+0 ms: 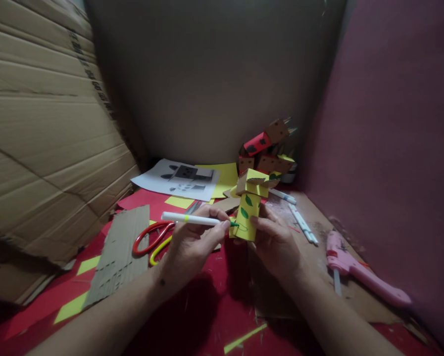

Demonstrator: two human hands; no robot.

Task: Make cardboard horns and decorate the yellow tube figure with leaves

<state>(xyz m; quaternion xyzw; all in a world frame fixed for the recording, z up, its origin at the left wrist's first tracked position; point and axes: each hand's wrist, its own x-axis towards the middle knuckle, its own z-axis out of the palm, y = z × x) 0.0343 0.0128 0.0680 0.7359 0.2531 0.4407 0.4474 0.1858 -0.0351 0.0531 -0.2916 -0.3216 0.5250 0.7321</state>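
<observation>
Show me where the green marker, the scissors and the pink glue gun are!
green marker (192, 218), head view, on the middle of its white barrel.
scissors (152, 241), head view, on the red handle loop.
pink glue gun (350, 267), head view, on the body near the trigger.

No words or numbers I can read: the black print along the cardboard sheet (91, 74) on my left is too blurred, and the printed page (177, 180) shows only dark shapes
</observation>
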